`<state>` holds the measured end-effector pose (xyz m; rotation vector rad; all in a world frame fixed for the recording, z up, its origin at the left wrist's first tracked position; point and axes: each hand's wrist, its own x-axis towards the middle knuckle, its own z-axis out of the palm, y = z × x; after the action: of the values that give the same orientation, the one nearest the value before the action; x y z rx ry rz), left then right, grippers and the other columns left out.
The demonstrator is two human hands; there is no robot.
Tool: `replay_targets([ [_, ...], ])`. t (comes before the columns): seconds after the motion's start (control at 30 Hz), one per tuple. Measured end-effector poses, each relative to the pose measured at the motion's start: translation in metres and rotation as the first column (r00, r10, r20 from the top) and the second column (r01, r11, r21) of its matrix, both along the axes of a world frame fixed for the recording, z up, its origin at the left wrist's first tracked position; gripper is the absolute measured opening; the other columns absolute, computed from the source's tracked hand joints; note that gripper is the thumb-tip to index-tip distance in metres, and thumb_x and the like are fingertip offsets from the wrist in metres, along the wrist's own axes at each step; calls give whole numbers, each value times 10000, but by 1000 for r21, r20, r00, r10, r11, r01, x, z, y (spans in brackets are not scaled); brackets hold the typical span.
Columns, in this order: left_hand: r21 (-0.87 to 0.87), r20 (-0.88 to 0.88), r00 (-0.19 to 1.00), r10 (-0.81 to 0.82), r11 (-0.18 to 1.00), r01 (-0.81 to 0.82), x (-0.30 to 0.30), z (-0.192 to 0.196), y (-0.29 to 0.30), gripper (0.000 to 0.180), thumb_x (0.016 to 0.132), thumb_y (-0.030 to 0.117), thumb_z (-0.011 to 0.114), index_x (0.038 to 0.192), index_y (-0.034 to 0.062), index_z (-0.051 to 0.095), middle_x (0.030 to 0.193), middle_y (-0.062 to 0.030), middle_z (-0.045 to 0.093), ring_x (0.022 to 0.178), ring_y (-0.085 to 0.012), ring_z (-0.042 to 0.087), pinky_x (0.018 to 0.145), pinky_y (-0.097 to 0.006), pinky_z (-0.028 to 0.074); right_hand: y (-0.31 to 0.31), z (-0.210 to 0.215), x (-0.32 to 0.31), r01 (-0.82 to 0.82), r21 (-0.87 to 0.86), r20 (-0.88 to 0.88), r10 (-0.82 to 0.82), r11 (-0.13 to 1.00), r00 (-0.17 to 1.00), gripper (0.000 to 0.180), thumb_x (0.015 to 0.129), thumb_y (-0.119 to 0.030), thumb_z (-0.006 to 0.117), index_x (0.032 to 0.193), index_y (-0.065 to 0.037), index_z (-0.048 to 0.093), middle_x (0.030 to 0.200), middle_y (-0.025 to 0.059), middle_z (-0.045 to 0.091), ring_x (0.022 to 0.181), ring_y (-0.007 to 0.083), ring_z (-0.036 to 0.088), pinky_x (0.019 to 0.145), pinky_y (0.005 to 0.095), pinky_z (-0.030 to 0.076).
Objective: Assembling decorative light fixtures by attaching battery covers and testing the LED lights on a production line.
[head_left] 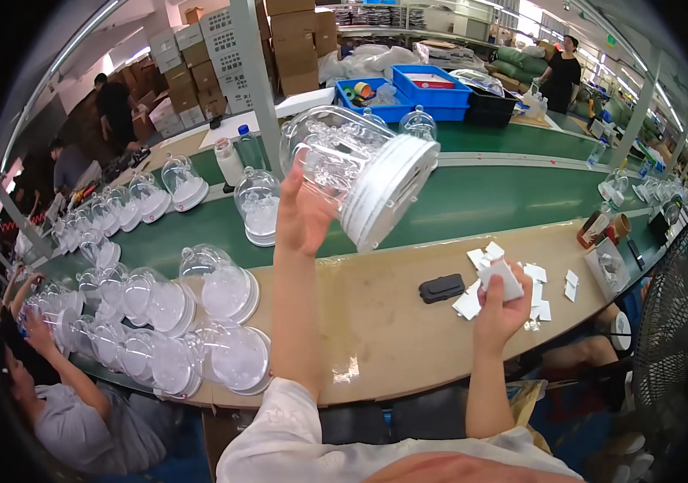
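Head view: a clear, bell-shaped dome on a ribbed white round base (390, 191) is held tilted in the left hand (305, 216), above the brown tabletop (396, 342), while the right hand (500, 320) pinches a flat white square piece (502, 282).
Detail: The left hand cups the dome's side, leaving the base's underside turned rightward and free; its far fingers are hidden behind the dome. Loose white flat pieces (539, 274) lie around and beyond the right hand, near a black oblong object (442, 288). Good handling probably calls for a firm but light cupping grip, a steady base, and the square held by its edges, clear of neighbouring domed units (233, 291).
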<state>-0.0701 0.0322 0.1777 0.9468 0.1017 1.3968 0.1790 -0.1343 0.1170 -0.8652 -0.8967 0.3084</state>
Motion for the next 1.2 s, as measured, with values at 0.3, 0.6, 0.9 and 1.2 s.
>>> replay_targets([
  [0.3,-48,355,846,-398,896,442,-10,11,-12,757,860,544,627,1400,55,419,1364,-135,518,1234,-284,516,1040,-446,426,50,92,-68,-424,242,132,404,872,905,238,964,-112,577,1165,0,521,1097,97,593,671,92,499,535,222,388],
  [0.6,-32,474,731,-491,820,572,-18,6,-1,701,873,518,632,1372,56,462,1312,-123,564,1174,-266,567,992,-427,473,68,98,-79,-548,108,-3,552,829,834,310,970,-157,576,1234,-6,518,998,67,643,591,50,496,442,176,350],
  [0.9,-32,416,759,-501,826,562,-20,4,4,609,882,488,635,1308,65,536,1282,-125,592,1123,-262,602,945,-420,510,79,91,-61,-543,214,100,535,812,839,360,912,-105,662,1232,3,535,1019,63,637,743,46,566,543,166,445],
  [1.2,-121,326,879,-347,907,403,-8,1,-2,637,897,462,631,1342,29,490,1292,-144,583,1149,-273,594,974,-419,498,62,101,-40,-435,114,114,423,893,899,439,885,-23,676,1302,24,548,1044,55,622,801,55,540,689,173,436],
])
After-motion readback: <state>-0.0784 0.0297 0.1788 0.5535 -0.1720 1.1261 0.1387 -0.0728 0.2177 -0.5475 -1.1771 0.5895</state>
